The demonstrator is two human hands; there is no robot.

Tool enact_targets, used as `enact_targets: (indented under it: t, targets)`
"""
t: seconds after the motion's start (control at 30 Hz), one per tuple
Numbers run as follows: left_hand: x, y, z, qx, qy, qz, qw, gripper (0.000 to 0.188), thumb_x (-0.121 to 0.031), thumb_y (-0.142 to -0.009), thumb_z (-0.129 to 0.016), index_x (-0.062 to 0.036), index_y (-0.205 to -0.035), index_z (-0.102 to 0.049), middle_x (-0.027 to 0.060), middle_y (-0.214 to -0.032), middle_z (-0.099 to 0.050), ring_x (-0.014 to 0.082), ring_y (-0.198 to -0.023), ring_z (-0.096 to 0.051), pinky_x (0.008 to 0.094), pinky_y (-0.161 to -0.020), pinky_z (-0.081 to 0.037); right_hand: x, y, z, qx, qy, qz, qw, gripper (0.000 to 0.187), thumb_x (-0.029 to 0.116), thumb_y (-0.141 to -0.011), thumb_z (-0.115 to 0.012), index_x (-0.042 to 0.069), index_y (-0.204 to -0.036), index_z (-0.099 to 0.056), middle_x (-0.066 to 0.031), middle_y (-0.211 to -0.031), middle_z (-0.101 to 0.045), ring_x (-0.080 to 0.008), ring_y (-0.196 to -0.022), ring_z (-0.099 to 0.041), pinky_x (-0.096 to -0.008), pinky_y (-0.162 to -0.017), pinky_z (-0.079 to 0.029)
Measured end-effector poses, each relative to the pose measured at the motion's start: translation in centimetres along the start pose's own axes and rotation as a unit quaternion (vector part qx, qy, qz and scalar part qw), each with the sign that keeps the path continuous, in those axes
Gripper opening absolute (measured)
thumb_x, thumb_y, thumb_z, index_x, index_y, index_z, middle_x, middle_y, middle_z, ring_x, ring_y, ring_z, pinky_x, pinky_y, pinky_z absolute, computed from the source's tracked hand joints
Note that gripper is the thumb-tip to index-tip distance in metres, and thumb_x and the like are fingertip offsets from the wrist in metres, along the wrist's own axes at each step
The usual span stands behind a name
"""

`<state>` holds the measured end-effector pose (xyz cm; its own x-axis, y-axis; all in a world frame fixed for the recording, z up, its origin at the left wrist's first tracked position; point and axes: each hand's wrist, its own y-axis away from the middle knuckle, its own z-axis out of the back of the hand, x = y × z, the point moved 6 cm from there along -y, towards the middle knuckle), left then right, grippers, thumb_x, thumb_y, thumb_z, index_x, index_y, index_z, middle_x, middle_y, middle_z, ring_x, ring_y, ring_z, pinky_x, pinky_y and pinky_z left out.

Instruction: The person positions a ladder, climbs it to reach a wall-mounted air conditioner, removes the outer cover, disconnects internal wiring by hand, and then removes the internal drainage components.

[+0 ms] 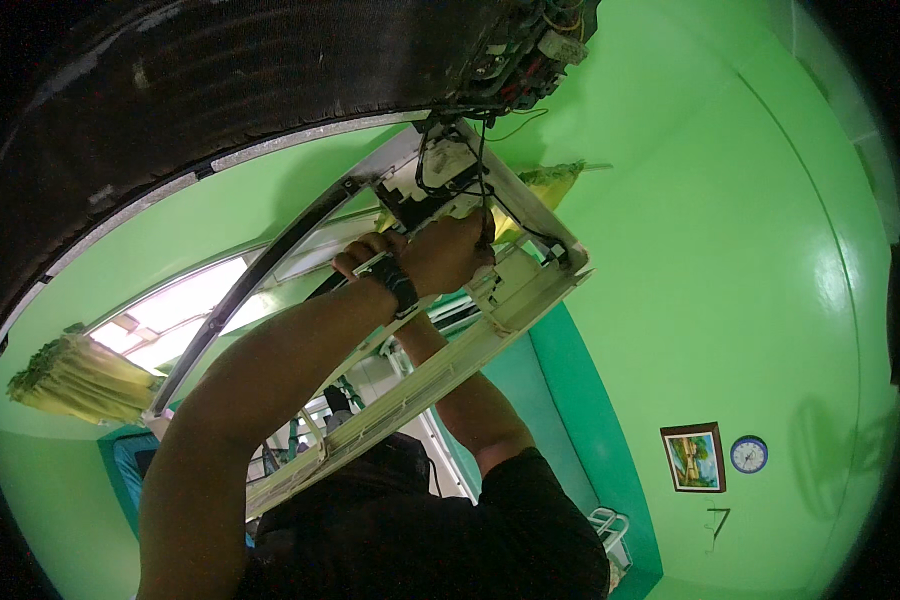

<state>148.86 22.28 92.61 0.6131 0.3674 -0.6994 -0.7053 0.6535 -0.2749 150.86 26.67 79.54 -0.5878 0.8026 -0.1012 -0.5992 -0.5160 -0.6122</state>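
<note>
An off-white plastic air conditioner front casing (pixel 370 425) hangs tilted in front of me, joined by thin black wires (pixel 483 160) to the unit above. My left hand (pixel 450 250), with a dark watch on its wrist, is closed at the casing's inner side, close to the wires. What its fingers hold is hidden. Behind the left wrist, my right hand (pixel 368 252) reaches through the casing with curled fingers. The thing in them is mostly covered by the left wrist. My forearms cross there.
Overhead stretches the dark air conditioner body (pixel 270 70), with exposed wiring and circuit parts (pixel 540 55) at its right end. A bright window (pixel 175 305) with a yellow-green curtain (pixel 85 378) is at left. On the green wall hang a framed picture (pixel 693 457) and a round clock (pixel 749 454).
</note>
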Motion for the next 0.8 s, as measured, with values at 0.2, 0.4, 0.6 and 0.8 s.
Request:
enact_targets:
  t: [0.2, 0.4, 0.6, 0.8]
  targets:
    - [0.0, -1.1, -0.7, 0.006, -0.001, 0.074, 0.997, 0.022, -0.018, -0.096, -0.063, -0.0045, -0.110, -0.052, 0.0179, -0.085, -0.067, 0.0359, -0.082, -0.070, 0.0486, -0.070, -0.051, 0.1, 0.2, 0.2, 0.004, 0.000, 0.000, 1.000, 0.016, 0.024, -0.082, -0.066, 0.019, -0.097, -0.065, -0.0005, -0.098, -0.064, -0.0207, -0.106, -0.057, -0.0457, -0.102, -0.036]
    - [0.2, -2.3, -0.8, 0.105, 0.071, 0.163, 0.978, 0.013, -0.015, -0.091, -0.059, -0.0025, -0.091, -0.062, 0.0174, -0.074, -0.068, 0.0315, -0.063, -0.066, 0.0489, -0.064, -0.051, -0.3, 0.3, 0.5, 0.003, 0.000, -0.003, 1.000, 0.015, 0.025, -0.082, -0.066, 0.019, -0.096, -0.065, 0.0004, -0.096, -0.063, -0.0201, -0.106, -0.057, -0.0453, -0.101, -0.036]
    - [0.8, -3.4, -0.8, 0.038, -0.096, 0.096, 0.990, 0.018, -0.015, -0.087, -0.057, 0.0002, -0.083, -0.067, 0.0124, -0.067, -0.068, 0.0266, -0.056, -0.064, 0.0457, -0.056, -0.052, 0.4, 0.4, 0.8, 0.000, -0.002, 0.006, 1.000, 0.015, 0.026, -0.081, -0.066, 0.020, -0.095, -0.064, 0.0014, -0.095, -0.062, -0.0194, -0.105, -0.057, -0.0450, -0.101, -0.036]
    - [1.0, -4.4, -0.9, 0.138, -0.109, 0.127, 0.976, 0.029, -0.028, -0.091, -0.062, -0.0004, -0.087, -0.070, 0.0179, -0.081, -0.071, 0.0271, -0.061, -0.066, 0.0418, -0.058, -0.055, 0.5, 0.9, 1.2, -0.005, 0.000, 0.004, 1.000, 0.014, 0.026, -0.081, -0.066, 0.020, -0.094, -0.064, 0.0023, -0.093, -0.062, -0.0188, -0.104, -0.057, -0.0446, -0.100, -0.035]
